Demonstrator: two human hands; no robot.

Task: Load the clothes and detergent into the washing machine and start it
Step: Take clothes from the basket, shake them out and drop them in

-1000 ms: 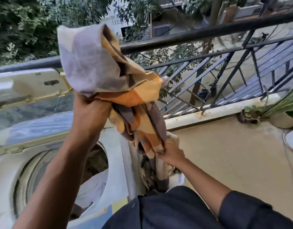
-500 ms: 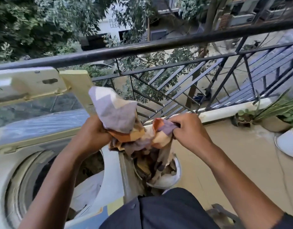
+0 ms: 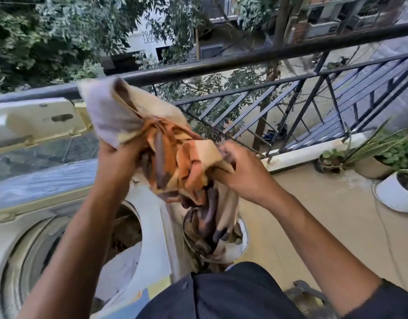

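Some cloth (image 3: 205,229), seemingly in bucket (image 3: 243,240)

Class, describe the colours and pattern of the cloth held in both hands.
The cloth is patchy blocks of orange, tan, brown and pale grey-lilac, seen in the head view.

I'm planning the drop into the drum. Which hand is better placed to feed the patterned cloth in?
Left, probably. The left hand grips the patterned cloth almost directly above the open drum. The right hand holds it over the white bucket beside the machine, farther from the opening.
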